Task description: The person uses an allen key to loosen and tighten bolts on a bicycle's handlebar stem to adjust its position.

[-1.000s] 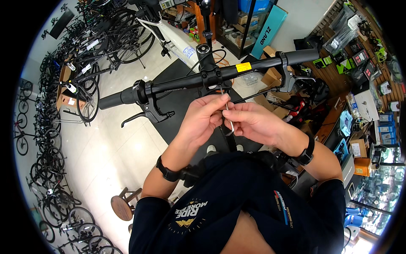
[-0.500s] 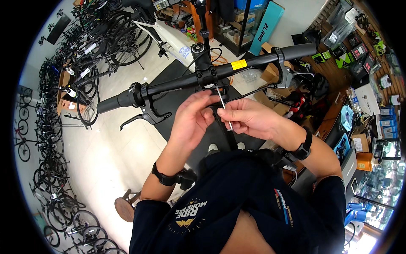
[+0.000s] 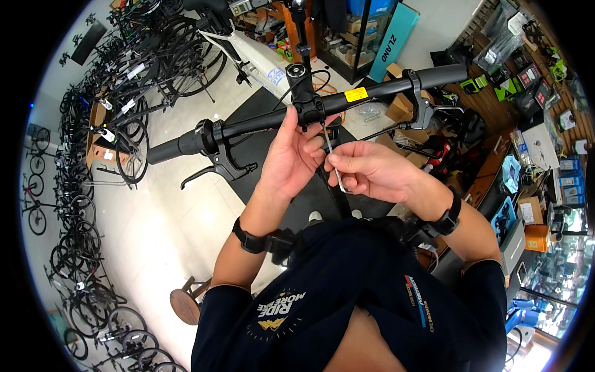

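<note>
Head view, hex key (image 3: 328,141), tip indistinct

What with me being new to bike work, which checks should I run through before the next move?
1. Right hand has its grip on the thin metal tool: ok.
2. Tool's upper end at the stem: ok, it reaches the stem's near edge.
3. Tool tip fully seated: cannot tell, too small to see.
4. Left hand steadying the handlebar: cannot tell; its thumb points up there, but contact is unclear.
5. Black cable loop clear of the tool: ok, it curves on the handlebar's far side.
</note>
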Motion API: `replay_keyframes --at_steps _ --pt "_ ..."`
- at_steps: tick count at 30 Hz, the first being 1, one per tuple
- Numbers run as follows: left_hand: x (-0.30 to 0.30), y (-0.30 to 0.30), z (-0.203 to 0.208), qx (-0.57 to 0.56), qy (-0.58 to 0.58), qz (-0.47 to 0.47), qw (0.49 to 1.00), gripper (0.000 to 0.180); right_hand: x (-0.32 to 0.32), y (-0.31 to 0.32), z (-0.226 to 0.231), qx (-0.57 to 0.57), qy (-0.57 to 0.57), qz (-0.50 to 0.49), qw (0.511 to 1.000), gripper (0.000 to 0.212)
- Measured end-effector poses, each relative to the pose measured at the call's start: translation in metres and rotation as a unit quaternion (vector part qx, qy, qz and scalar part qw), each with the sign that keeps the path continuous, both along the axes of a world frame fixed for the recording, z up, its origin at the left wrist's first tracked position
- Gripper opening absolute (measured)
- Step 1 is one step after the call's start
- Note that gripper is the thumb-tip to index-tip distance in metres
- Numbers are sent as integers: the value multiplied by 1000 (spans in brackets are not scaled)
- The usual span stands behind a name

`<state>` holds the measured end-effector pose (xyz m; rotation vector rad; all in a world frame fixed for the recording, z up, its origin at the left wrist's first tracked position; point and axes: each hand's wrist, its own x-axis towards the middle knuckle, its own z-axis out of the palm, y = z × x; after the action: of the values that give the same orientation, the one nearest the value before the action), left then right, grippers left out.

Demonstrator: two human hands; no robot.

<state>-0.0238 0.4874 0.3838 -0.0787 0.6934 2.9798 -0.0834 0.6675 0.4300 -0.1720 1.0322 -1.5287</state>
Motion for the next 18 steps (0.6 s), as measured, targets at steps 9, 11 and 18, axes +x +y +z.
replay_keyframes --at_steps 9,11,18 --pt "0 -2 9 -6 -16 12 1000 45 5 -2 2 40 14 -9 999 26" --pt "1 -2 9 -19 -23 19 999 44 6 -3 6 44 10 -3 999 24" --pt "0 -8 5 -9 14 -11 1000 44 5 -2 -2 45 18 -30 998 22"
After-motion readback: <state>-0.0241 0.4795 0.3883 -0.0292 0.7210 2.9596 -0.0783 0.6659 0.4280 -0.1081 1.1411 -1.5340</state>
